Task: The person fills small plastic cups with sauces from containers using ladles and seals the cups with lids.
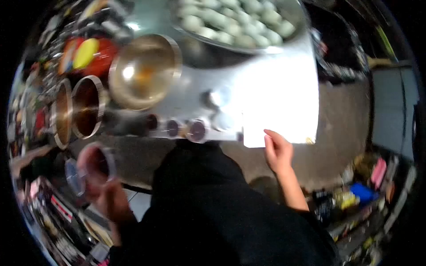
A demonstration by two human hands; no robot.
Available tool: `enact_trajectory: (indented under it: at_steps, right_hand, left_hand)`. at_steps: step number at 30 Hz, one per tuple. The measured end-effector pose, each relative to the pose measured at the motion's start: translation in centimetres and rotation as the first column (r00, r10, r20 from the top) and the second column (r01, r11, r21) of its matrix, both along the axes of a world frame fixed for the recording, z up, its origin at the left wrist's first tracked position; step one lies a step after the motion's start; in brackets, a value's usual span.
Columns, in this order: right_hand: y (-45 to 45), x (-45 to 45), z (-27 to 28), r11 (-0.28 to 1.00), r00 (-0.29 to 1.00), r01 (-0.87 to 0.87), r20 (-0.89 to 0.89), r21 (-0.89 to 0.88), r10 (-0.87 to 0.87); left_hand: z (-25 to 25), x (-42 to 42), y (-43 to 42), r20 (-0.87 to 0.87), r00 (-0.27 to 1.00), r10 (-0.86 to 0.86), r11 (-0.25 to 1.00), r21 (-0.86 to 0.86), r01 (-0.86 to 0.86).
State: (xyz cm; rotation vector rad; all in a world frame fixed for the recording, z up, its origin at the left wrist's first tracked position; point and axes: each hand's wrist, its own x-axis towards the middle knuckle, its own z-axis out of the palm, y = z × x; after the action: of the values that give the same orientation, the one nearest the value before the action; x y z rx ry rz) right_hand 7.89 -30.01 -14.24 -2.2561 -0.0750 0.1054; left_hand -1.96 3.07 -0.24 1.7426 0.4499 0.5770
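We find the left hand's (113, 200) grip closed round a blurred cup (94, 167), off the counter's (193, 86) near-left corner; the right hand's (280, 154) grip, loosely half-open, seemingly empty, is at its near edge. We judge carrying in progress; the next move calls for steady support.

The left hand (112, 198) grips, blurred; the right hand (280, 153) extends, relaxed.
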Motion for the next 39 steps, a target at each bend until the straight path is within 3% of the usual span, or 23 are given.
enact_trajectory:
  at_steps: [4, 5, 7, 11, 13, 14, 15, 17, 19, 21, 23, 24, 28, 32, 36, 39]
  right_hand:
    - [-0.2, 0.5, -1.3, 0.998, 0.985, -0.056, 0.165, 0.043, 0.048]
    - [0.4, 0.8, -0.5, 0.997, 0.982, -0.051, 0.186, 0.064, 0.038]
    - [2.5, 1.2, 1.6, 0.987, 0.991, -0.098, 0.105, 0.131, 0.084]
    - [8.1, 1.4, 4.6, 0.967, 0.965, -0.229, 0.157, 0.110, 0.210]
    - [11.6, 1.1, 6.0, 0.935, 0.934, -0.328, 0.193, 0.135, 0.300]
    - [12.9, 1.0, 6.1, 0.923, 0.931, -0.353, 0.149, 0.152, 0.332]
    - [14.8, 0.6, 6.6, 0.894, 0.893, -0.425, 0.230, 0.143, 0.387]
    - [18.9, -0.5, 8.0, 0.837, 0.848, -0.521, 0.211, 0.168, 0.486]
    - [23.5, -2.2, 9.4, 0.791, 0.808, -0.587, 0.176, 0.173, 0.562]
    - [32.2, -6.2, 10.3, 0.707, 0.691, -0.704, 0.292, 0.065, 0.661]
    - [38.0, -8.3, 12.5, 0.593, 0.592, -0.802, 0.211, 0.063, 0.778]
    - [41.2, -9.4, 12.5, 0.525, 0.528, -0.844, 0.336, 0.108, 0.780]
    - [50.9, -12.3, 14.4, 0.406, 0.382, -0.913, 0.415, 0.034, 0.826]
    - [55.8, -11.9, 15.7, 0.448, 0.400, -0.894, 0.463, 0.008, 0.791]
    - [60.3, -6.9, 15.6, 0.750, 0.678, -0.661, 0.407, -0.027, 0.613]
    - [65.4, -1.4, 14.6, 0.841, 0.763, -0.538, 0.398, -0.046, 0.510]
  left_hand:
    - [1.2, -0.6, 1.6, 0.042, 0.998, -0.043, 0.997, -0.065, 0.046]
    - [0.7, -0.8, 2.4, -0.017, 0.999, -0.038, 0.997, -0.074, 0.037]
    - [1.4, -1.5, 3.1, 0.089, 0.995, 0.035, 0.991, -0.130, -0.024]
    - [1.4, -4.7, 6.4, 0.179, 0.984, 0.017, 0.968, -0.249, 0.029]
    - [1.6, -6.9, 8.8, 0.061, 0.994, 0.092, 0.977, -0.201, -0.078]
    - [0.9, -8.0, 9.8, 0.125, 0.982, 0.142, 0.956, -0.275, -0.104]
    - [1.0, -9.2, 11.1, 0.155, 0.974, 0.164, 0.955, -0.273, -0.117]
    - [1.4, -11.7, 13.8, 0.053, 0.963, 0.265, 0.945, -0.212, -0.248]
    - [1.4, -14.7, 16.7, 0.124, 0.936, 0.328, 0.927, -0.235, -0.293]
    - [0.9, -19.9, 22.1, 0.175, 0.891, 0.418, 0.893, -0.260, -0.368]
    - [1.3, -23.4, 25.5, 0.202, 0.910, 0.362, 0.928, 0.017, -0.373]
    - [1.2, -24.9, 26.5, 0.223, 0.843, 0.490, 0.872, -0.132, -0.472]
    - [0.9, -31.3, 31.1, 0.192, 0.775, 0.602, 0.799, -0.150, -0.583]
    - [-1.0, -34.5, 34.8, 0.135, 0.682, 0.719, 0.693, -0.210, -0.689]
    - [-1.8, -34.0, 38.6, 0.154, 0.608, 0.779, 0.625, -0.276, -0.731]
    - [-2.7, -33.4, 42.2, 0.215, 0.679, 0.702, 0.711, -0.270, -0.650]
